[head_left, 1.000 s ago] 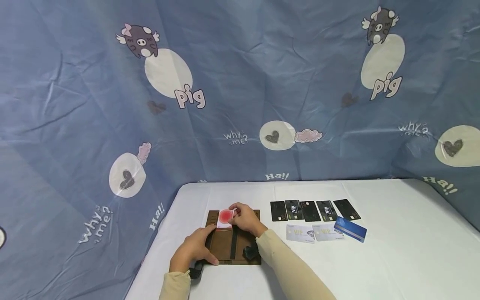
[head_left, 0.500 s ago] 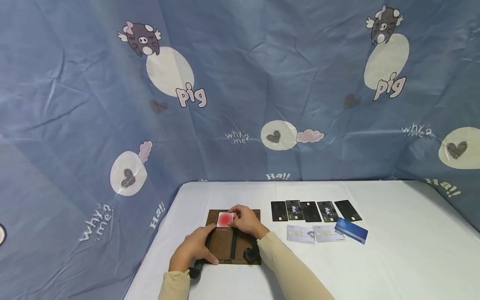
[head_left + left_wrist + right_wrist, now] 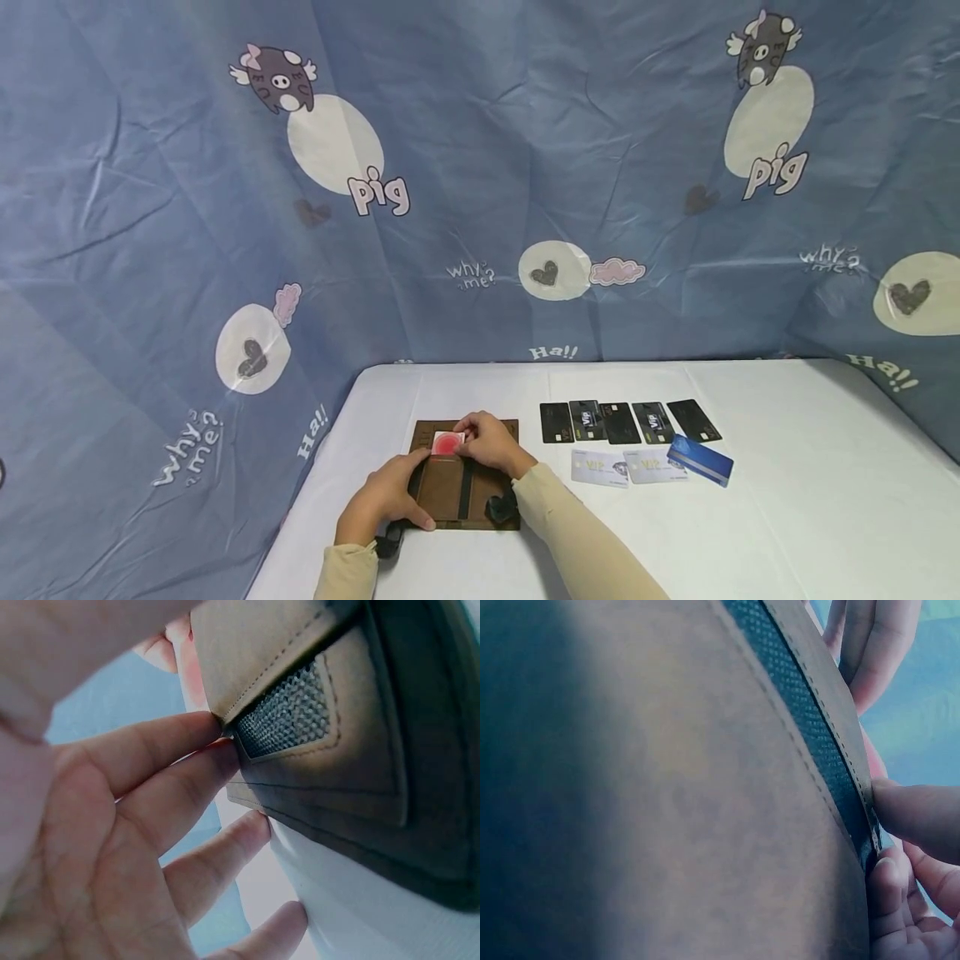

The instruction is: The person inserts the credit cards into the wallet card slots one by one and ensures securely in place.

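A brown wallet (image 3: 441, 492) lies spread out on the white table, with a dark band running down its middle. My right hand (image 3: 489, 442) pinches the right side of a white card (image 3: 447, 444) with a red circle. The card's near part is hidden inside the wallet's left pocket, its far part showing. Along the wallet's left side rests my left hand (image 3: 384, 496), thumb at the near edge, fingertips by the pocket mouth. In the left wrist view, its extended fingers (image 3: 180, 757) touch the wallet's edge beside a dark mesh window (image 3: 289, 716).
Right of the wallet, several black cards (image 3: 621, 423) form a row. Nearer are two silvery cards (image 3: 600, 468) and a blue card (image 3: 701, 460) that overlaps one of them. A blue patterned cloth (image 3: 480, 183) hangs behind the table (image 3: 810, 500).
The red-circle card has slid toward me, deeper into the wallet pocket, so less of it shows. My right hand has moved slightly with it. The left hand stays in place.
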Demonstrator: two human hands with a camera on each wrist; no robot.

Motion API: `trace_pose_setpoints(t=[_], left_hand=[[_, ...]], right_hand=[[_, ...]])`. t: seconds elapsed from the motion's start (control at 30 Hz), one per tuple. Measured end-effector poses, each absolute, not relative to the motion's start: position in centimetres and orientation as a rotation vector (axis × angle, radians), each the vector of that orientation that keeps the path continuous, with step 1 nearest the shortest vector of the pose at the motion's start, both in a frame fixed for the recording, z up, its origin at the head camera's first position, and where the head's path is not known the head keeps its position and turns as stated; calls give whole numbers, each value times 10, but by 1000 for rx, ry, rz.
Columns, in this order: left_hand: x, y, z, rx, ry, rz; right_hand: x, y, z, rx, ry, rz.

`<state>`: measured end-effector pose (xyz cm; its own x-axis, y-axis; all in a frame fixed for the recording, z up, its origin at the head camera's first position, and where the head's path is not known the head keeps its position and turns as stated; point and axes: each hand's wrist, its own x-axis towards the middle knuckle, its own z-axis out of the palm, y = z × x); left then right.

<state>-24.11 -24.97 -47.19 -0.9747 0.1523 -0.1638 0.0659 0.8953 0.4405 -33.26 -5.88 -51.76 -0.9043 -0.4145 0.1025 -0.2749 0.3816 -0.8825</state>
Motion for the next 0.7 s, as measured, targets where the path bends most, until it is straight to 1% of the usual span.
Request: trace_pose_setpoints(t=[0.7], left_hand=[[-239,-249,-472,164,2877,672]], right_hand=[[-333,-59,-519,-678,2488,-1498]])
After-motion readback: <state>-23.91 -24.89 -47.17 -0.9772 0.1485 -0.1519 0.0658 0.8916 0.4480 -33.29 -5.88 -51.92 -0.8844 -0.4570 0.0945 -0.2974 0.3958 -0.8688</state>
